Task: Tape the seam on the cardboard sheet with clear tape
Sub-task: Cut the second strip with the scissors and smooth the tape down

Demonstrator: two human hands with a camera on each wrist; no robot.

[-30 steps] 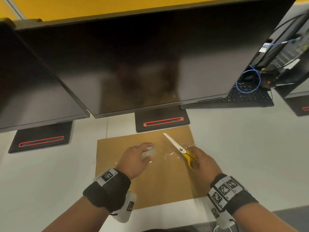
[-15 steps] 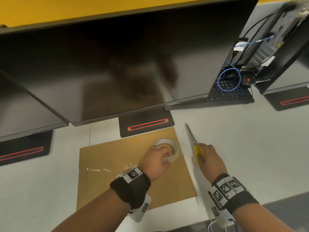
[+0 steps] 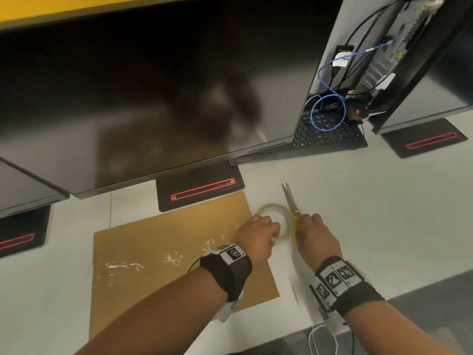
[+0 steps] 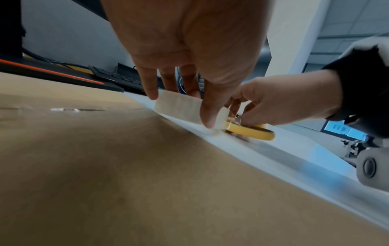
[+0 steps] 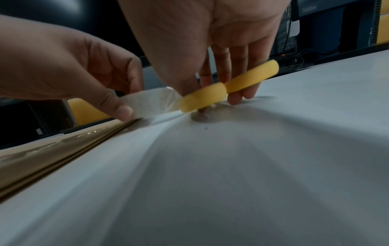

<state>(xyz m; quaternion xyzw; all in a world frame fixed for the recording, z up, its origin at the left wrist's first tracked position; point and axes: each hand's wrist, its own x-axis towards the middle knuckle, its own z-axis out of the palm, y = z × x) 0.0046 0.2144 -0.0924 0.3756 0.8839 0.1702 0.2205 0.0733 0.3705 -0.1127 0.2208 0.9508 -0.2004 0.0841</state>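
A brown cardboard sheet (image 3: pixel 163 257) lies flat on the white desk, with a wrinkled strip of clear tape (image 3: pixel 153 260) stuck across it. My left hand (image 3: pixel 258 235) grips the roll of clear tape (image 3: pixel 277 221) just past the sheet's right edge; in the left wrist view its fingers pinch the tape roll (image 4: pixel 185 108) at the desk surface. My right hand (image 3: pixel 313 235) holds yellow-handled scissors (image 3: pixel 291 203), blades pointing away and nearly closed, right beside the roll. The right wrist view shows the scissors' yellow handles (image 5: pixel 227 84) in my fingers, low over the desk.
A large dark monitor (image 3: pixel 153 93) hangs over the far edge of the sheet, its black base (image 3: pixel 199 188) touching the cardboard. A keyboard (image 3: pixel 327 134) with a blue cable and a computer case stand at the back right. More monitor bases sit left and right.
My left hand carried the tape roll rightward off the cardboard to the desk beside it. My right hand moved the scissors right, next to the roll. A tape strip now lies across the sheet.
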